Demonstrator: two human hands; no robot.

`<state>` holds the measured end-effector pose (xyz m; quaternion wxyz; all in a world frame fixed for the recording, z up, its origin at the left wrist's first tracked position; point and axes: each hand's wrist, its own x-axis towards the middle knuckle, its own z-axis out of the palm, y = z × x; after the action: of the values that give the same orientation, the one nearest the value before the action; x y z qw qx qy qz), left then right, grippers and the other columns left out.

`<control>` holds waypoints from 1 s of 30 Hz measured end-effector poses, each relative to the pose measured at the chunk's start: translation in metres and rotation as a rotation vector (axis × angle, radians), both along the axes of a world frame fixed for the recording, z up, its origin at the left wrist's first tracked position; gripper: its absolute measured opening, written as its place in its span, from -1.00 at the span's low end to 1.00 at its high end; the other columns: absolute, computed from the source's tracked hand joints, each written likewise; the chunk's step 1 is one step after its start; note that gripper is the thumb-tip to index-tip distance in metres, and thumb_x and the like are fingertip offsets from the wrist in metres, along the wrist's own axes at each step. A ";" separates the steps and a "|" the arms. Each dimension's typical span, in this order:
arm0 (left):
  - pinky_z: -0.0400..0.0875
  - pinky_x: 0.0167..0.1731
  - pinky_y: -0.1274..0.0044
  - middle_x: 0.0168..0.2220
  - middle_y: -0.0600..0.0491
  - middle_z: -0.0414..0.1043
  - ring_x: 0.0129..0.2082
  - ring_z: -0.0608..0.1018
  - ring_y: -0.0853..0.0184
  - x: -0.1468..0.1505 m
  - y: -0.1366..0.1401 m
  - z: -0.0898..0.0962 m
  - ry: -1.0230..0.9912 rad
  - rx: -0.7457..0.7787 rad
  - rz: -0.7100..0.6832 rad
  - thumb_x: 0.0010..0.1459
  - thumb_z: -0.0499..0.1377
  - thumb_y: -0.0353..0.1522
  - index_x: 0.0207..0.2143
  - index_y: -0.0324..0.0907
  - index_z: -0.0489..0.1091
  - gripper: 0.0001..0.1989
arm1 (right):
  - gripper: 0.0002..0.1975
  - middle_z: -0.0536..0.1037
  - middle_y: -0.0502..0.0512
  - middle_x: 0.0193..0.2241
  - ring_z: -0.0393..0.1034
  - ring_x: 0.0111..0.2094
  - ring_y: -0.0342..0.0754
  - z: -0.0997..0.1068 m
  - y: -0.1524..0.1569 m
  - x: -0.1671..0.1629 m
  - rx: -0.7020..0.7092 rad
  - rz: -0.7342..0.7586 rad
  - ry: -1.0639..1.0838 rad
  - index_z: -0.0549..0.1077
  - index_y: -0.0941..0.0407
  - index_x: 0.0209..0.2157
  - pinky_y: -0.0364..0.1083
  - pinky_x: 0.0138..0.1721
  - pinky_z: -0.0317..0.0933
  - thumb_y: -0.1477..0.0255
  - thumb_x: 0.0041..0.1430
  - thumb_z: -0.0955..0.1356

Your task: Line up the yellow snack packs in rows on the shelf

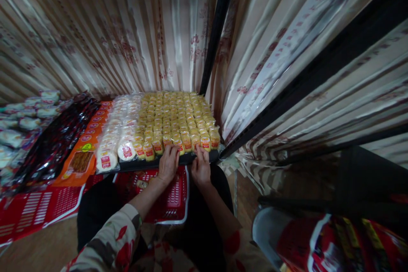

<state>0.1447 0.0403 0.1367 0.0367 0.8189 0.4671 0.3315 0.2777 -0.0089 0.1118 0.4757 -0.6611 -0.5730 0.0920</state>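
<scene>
Small yellow wrapped snack packets (175, 114) stand in tight rows on a dark shelf edge (153, 164), with red labels on the front ones. At the front row, my left hand (168, 163) has its fingers curled against a packet near the middle. My right hand (201, 166) is closed with its fingertips at a packet further right; the hand partly hides it. White round wrapped packets (126, 149) stand just left of the yellow rows. Below my hands is a red plastic basket (183, 197) with a few small items inside, partly hidden by my left forearm.
Left of the white packets lie an orange snack bag (83, 151), dark shiny packages (63, 136) and more white packets (28, 123). Another red basket (32, 208) is at lower left. Black metal posts (219, 25) and patterned curtains (134, 29) stand behind. Red packages (344, 242) sit lower right.
</scene>
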 end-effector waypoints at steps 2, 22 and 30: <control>0.43 -0.21 0.53 -0.21 -0.01 0.30 -0.20 0.46 0.34 0.000 0.000 -0.001 0.001 -0.002 0.000 0.19 0.01 -0.46 -0.14 -0.18 0.29 -0.81 | -0.40 0.27 0.28 -0.06 0.30 -0.05 0.03 0.000 0.001 0.001 -0.002 0.005 0.001 0.13 0.15 0.19 0.09 0.00 0.24 0.61 0.07 0.12; 0.40 -0.18 0.57 -0.15 -0.01 0.33 -0.13 0.43 0.37 -0.011 -0.002 -0.008 0.049 -0.026 -0.032 0.21 -0.02 -0.44 -0.13 -0.15 0.34 -0.78 | -0.57 0.32 0.23 -0.16 0.31 -0.14 -0.01 0.009 -0.004 -0.001 0.059 -0.019 0.003 0.26 0.15 0.09 0.06 -0.10 0.29 0.49 0.19 0.11; 0.39 -0.27 0.61 -0.16 0.04 0.35 -0.22 0.44 0.40 -0.030 -0.039 -0.014 0.027 -0.202 -0.138 0.16 -0.01 -0.47 -0.16 -0.11 0.35 -0.75 | -0.68 0.41 0.20 -0.20 0.36 -0.19 -0.06 0.007 -0.031 -0.028 0.110 0.156 -0.025 0.38 0.13 -0.08 -0.01 -0.12 0.30 0.51 0.21 0.14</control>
<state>0.1152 0.0008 0.1230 0.1356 0.8455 0.4412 0.2684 0.2495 -0.0396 0.1188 0.4955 -0.5885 -0.6327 0.0886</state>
